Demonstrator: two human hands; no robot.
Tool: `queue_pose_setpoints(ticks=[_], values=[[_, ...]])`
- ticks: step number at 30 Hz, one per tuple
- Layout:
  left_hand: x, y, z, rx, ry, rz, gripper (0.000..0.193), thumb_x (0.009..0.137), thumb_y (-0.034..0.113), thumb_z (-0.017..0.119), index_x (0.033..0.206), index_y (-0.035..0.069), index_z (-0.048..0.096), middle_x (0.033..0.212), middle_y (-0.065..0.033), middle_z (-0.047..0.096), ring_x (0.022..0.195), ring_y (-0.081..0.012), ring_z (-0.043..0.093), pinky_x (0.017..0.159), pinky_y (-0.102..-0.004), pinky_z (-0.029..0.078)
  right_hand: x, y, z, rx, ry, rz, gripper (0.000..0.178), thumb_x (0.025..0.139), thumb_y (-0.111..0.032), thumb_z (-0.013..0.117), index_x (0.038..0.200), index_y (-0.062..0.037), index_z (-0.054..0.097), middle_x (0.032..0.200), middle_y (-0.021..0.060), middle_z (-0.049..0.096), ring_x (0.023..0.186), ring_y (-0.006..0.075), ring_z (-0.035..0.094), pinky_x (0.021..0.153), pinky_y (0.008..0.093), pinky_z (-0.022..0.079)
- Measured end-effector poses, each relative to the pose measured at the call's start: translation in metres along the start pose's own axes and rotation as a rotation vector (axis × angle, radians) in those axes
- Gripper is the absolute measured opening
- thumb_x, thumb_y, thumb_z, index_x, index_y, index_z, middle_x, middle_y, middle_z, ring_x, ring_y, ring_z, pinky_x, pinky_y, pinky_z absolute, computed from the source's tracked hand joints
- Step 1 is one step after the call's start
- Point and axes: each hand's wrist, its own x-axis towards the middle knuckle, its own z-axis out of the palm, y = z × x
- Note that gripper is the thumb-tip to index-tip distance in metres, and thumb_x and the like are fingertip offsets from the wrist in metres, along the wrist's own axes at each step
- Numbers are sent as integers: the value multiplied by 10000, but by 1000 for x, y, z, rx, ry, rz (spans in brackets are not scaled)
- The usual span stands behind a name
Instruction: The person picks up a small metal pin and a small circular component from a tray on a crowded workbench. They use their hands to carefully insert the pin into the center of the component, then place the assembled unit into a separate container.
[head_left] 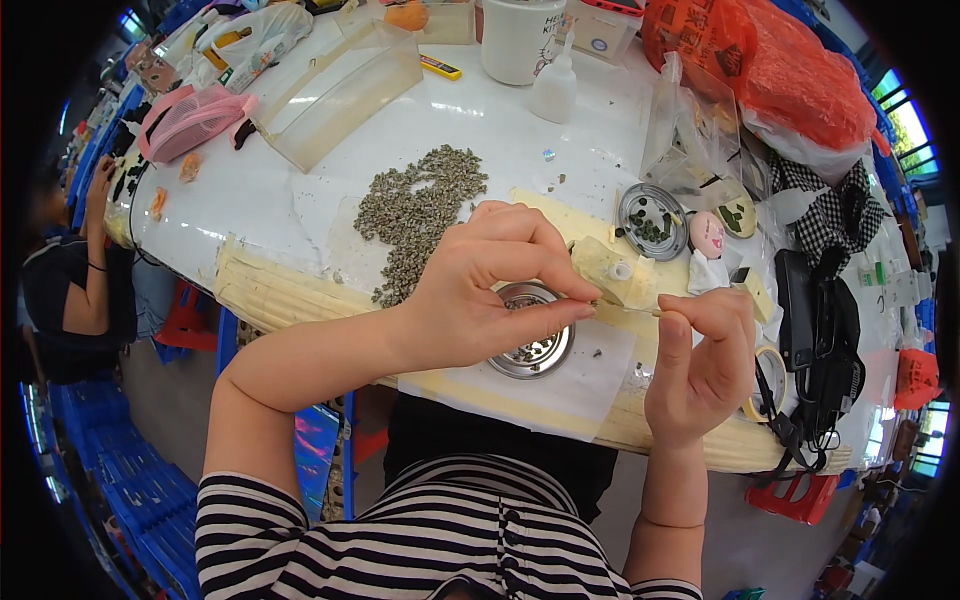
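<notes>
My left hand (480,285) is held above a round metal dish (531,374) with small grey pieces in it. Its thumb and forefinger are pinched together on something too small to make out. My right hand (702,365) grips a thin needle-like stick (640,310) between thumb and forefinger, its tip pointing at the left fingertips. Whether the tip touches what the left hand pinches, I cannot tell. Beneath both hands a white sheet of paper (590,400) lies at the table's near edge. A large pile of small grey-brown pieces (415,220) spreads beyond my left wrist.
Beyond my hands stand a beige block (592,262), a metal dish of dark green bits (681,245) and a pink rounded object (707,234). Tape (751,408) and a black bag (825,345) lie right. A squeeze bottle (555,90) and white cup (515,45) stand far back. A person (75,285) sits left.
</notes>
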Motion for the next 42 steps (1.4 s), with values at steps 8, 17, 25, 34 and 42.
queue_pose_setpoints(ticks=[8,17,25,34,42], values=[[1,1,0,21,3,21,220,705,33,836,902,106,770,813,4,645,770,-131,567,709,-271,410,0,0,-1,-24,-2,-23,116,764,-51,784,840,-39,697,750,43,572,717,201,499,657,300,397],[1,0,0,22,2,31,204,711,45,836,892,112,769,804,13,646,766,-128,567,714,-270,407,-1,0,-1,-48,0,-17,113,769,-57,785,830,-41,691,745,38,571,713,198,496,663,303,395],[0,-1,-2,14,6,-4,199,724,36,821,902,105,769,806,10,646,798,-125,568,724,-266,415,3,8,-3,-131,96,30,81,812,-58,760,830,-46,682,763,30,597,726,199,509,667,309,390],[0,0,-4,20,30,-24,203,725,39,819,909,113,774,844,4,642,821,-130,572,724,-268,434,6,10,9,-387,-60,-71,106,795,-79,769,880,-56,710,789,43,604,737,205,518,664,321,393],[2,-2,1,-27,2,233,207,722,88,840,908,154,777,855,48,638,774,-121,582,740,-290,371,-2,-7,11,188,-266,42,85,838,-75,725,879,-3,709,744,69,649,626,175,517,563,273,402]])
